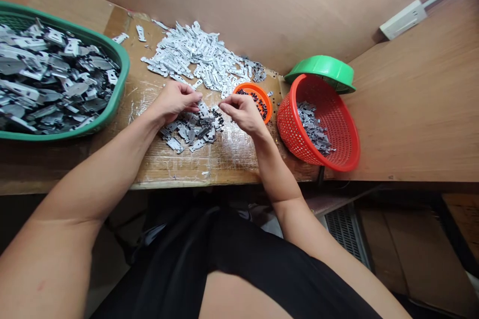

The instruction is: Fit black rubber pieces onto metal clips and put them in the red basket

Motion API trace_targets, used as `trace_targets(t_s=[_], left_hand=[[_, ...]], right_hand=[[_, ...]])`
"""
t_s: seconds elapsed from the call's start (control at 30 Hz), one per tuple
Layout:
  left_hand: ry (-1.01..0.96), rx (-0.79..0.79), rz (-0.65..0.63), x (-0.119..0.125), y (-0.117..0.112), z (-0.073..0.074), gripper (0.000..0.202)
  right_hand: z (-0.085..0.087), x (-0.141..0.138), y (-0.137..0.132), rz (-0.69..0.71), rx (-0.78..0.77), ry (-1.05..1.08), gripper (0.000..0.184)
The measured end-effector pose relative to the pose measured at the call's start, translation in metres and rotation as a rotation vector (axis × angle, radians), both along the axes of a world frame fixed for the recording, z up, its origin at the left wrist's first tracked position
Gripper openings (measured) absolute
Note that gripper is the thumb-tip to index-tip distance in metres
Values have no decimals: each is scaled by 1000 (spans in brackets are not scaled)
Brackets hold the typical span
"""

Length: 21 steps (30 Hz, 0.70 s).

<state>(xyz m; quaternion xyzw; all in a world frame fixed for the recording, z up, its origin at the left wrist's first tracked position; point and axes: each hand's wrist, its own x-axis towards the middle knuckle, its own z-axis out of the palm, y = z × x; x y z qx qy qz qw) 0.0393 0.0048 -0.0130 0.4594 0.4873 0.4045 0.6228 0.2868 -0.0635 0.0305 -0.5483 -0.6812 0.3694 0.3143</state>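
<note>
My left hand (176, 101) is closed in a pinch on a small metal plate (204, 109), just above a pile of similar metal parts (190, 132). Facing it from the right, my right hand (242, 111) has thumb and finger pressed together near the plate's end; whatever lies between them is too small to make out. Beside that hand, partly hidden by it, sits an orange dish (268, 109) with small dark pieces (259, 102). Behind both hands spreads a heap of flat, pale metal plates (202, 52).
A green basket (121, 65) full of metal parts stands at the left. To the right, a red perforated basket (346, 134) tilts with grey metal pieces (312, 127) inside, a green basket (322, 67) behind it. Wooden panels enclose the cardboard-covered table (232, 164); a power strip (403, 20) is wall-mounted.
</note>
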Motion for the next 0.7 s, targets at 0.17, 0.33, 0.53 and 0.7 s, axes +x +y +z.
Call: trace_targets(t_s=[0.17,0.33,0.53,0.7], left_hand=[[-1,-27,-38,-1,-1,6,41],[-19,-20,-55,-4,-4,9,43],[-29,-25,-61,-4,-3,6,43],[-3,-37,-17,-3,-2,5,42]], right_hand=[[-16,-32,39,-49,-144,142,62],[-29,-43,51,-51,-180,185,77],[-32,-49,51,-64,-225,195,80],[-35,-52,49,-93,-170,174,72]])
